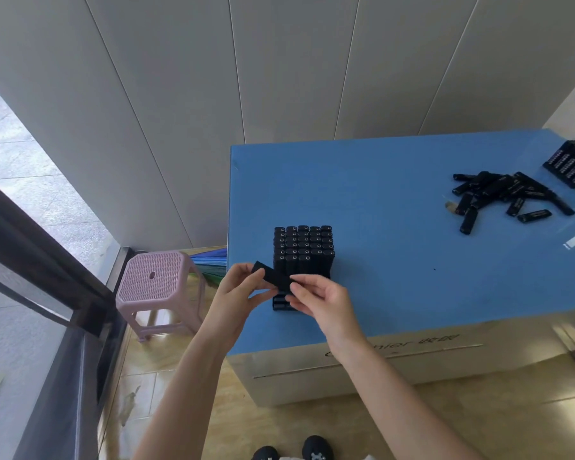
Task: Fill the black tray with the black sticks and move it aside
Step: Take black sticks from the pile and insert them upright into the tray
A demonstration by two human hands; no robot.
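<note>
Both hands, left hand [238,290] and right hand [316,295], pinch one black stick [273,277] mid-frame; stand it up straight, then push it gently into the black tray [281,303].

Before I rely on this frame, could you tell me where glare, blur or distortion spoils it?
Head view: the wide angle bends the wall seams; glare pales the table at its right edge; the stick in the left hand and right hand looks soft, detail lost.

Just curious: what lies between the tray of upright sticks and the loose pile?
Only bare blue tabletop, seen in the head view, separates tray and pile.
</note>
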